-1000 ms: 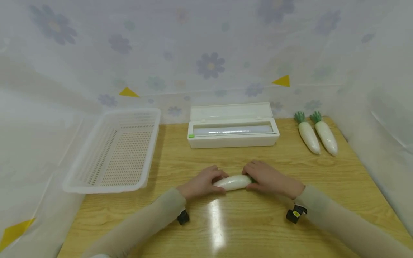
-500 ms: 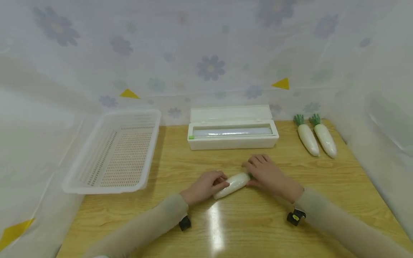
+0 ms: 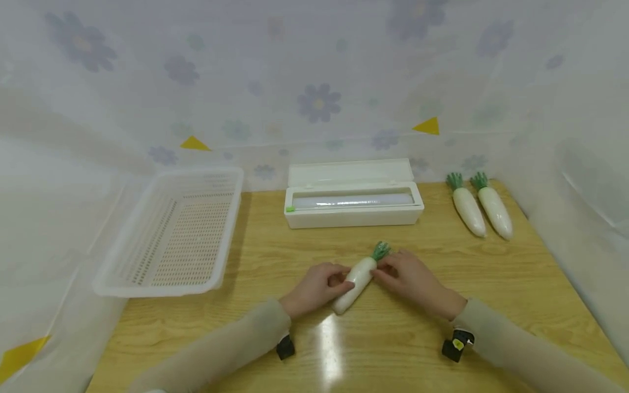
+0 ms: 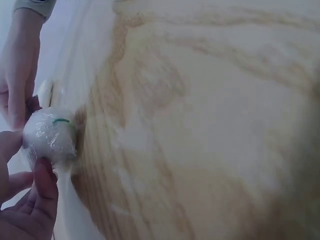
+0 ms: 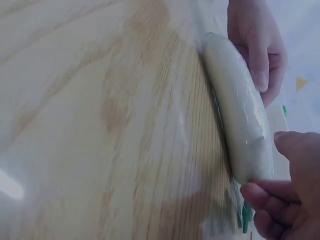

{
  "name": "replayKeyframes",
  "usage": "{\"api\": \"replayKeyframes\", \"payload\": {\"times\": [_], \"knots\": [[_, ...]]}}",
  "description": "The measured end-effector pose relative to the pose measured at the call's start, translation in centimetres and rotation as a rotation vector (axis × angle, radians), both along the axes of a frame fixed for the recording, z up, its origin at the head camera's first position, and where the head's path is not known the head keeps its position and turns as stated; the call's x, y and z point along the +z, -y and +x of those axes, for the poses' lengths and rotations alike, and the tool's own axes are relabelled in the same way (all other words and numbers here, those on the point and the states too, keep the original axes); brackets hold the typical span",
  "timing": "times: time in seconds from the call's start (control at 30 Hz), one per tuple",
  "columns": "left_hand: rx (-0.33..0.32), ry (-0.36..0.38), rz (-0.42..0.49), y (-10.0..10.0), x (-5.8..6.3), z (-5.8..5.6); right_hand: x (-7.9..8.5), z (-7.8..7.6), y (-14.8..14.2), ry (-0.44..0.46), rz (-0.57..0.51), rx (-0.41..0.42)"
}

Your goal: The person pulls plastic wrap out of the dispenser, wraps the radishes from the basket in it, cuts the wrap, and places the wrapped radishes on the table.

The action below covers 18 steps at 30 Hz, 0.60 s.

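Observation:
A white radish point(image 3: 361, 275) wrapped in clear film lies slantwise on the table between both hands, its green leaf end pointing away. My left hand point(image 3: 316, 286) holds the radish's lower body between thumb and fingers. At the leaf end, my right hand point(image 3: 413, 281) holds the radish's right side with curled fingers. In the left wrist view, the radish's tail end point(image 4: 50, 137) shows creased film. The right wrist view shows the radish's length point(image 5: 237, 107), with the right fingers point(image 5: 257, 195) at its leaf end and the thumb beside it.
Behind the hands stands a white cling film box point(image 3: 354, 218), its lid raised and a roll inside. Two more white radishes point(image 3: 469, 212) point(image 3: 494, 213) lie at the back right. A white plastic basket point(image 3: 223, 240) sits on the left.
The radish has turned from nearly sideways to a steep slant, its leaves now away from me and uncovered. My right hand has shifted from over the leaves to the radish's right side.

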<state>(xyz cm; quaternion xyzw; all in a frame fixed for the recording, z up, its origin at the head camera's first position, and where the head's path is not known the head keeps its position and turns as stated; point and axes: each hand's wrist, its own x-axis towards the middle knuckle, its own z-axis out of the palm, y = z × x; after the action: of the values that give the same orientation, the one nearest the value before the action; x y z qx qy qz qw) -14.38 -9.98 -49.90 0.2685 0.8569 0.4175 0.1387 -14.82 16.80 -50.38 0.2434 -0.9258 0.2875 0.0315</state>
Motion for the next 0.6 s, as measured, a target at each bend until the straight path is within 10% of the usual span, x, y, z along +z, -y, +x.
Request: {"api": "replayKeyframes", "payload": {"times": [0.6], "knots": [[0.051, 0.015, 0.091, -1.5, -1.1, 0.7, 0.7, -2.0, 1.1, 0.461, -0.211, -0.134]]}}
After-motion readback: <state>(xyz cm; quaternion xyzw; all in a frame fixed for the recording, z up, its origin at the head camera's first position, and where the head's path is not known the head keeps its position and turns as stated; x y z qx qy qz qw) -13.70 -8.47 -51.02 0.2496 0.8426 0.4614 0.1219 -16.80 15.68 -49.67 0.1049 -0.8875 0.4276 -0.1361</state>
